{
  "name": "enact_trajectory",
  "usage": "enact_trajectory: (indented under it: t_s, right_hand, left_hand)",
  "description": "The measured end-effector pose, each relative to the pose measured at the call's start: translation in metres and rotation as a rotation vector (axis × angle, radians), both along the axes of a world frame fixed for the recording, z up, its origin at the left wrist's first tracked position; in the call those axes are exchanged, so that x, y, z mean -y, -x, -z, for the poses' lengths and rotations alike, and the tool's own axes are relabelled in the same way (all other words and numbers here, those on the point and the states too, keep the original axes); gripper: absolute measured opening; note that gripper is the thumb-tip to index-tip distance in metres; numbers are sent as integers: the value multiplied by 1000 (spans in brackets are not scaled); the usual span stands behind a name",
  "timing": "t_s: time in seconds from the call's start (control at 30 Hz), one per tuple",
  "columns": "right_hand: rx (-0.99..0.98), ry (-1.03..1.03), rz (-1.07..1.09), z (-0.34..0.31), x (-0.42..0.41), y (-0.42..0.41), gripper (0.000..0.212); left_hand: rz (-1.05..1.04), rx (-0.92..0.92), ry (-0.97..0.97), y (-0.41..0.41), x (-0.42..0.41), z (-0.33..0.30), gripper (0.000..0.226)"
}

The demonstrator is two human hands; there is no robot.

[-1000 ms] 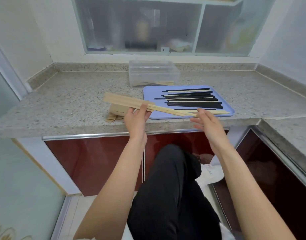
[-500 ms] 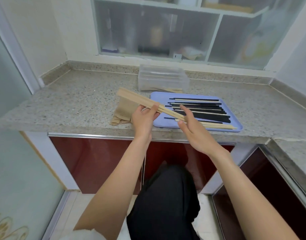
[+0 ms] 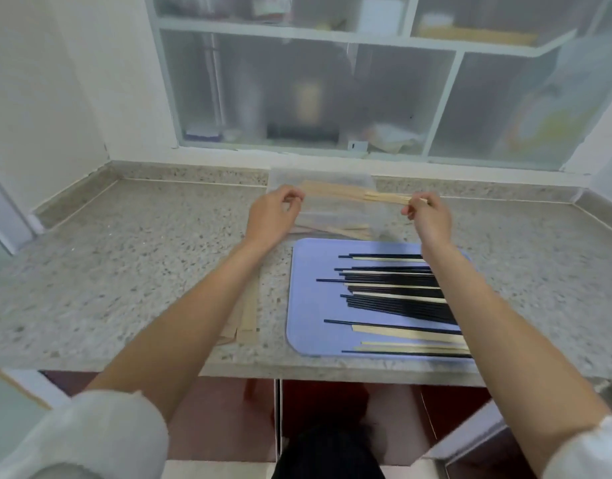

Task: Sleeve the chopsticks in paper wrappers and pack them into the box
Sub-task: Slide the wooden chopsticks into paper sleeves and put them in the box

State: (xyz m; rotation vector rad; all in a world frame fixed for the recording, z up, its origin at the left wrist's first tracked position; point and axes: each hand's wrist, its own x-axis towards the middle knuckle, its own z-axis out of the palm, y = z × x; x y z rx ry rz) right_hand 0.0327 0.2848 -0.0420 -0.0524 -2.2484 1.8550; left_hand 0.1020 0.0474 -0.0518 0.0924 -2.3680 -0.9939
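Chopsticks (image 3: 394, 299), black and pale, lie loose on the blue tray (image 3: 308, 305) at the counter's (image 3: 124, 271) front edge. Behind it the clear box (image 3: 377, 219) holds a few sleeved pairs. Above the box, the left hand (image 3: 271, 216) and right hand (image 3: 429, 216) pinch the ends of a sleeved pair (image 3: 349, 193), which half a second ago was low beside the tray.

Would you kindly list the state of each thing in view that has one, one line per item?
Sleeved chopsticks: held level over the box, bare ends sticking out of the wrapper on the right.
Left hand: pinching the wrapper end.
Right hand: pinching the bare chopstick ends.
Clear plastic box: open, a few sleeved pairs inside.
Blue tray: flat on the counter, loaded with unsleeved black and pale chopsticks.
Spare paper wrappers: stacked left of the tray.
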Motion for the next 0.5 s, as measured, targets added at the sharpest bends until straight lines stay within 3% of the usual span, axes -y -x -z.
enact_trajectory:
  t_s: [0.1, 0.17, 0.4, 0.5]
  right_hand:
    - [23, -202, -13, 10, 25, 52, 22]
    - [50, -355, -52, 17, 43, 74, 25]
    - [39, -951, -217, 30, 69, 104, 39]
    - [-80, -936, -288, 36, 59, 89, 39]
  left_hand:
    - [59, 265, 396, 40, 24, 20, 37]
    - [79, 426, 545, 52, 34, 35, 46]
    - [137, 364, 525, 58, 45, 52, 49]
    - [127, 340, 452, 56, 42, 51, 43]
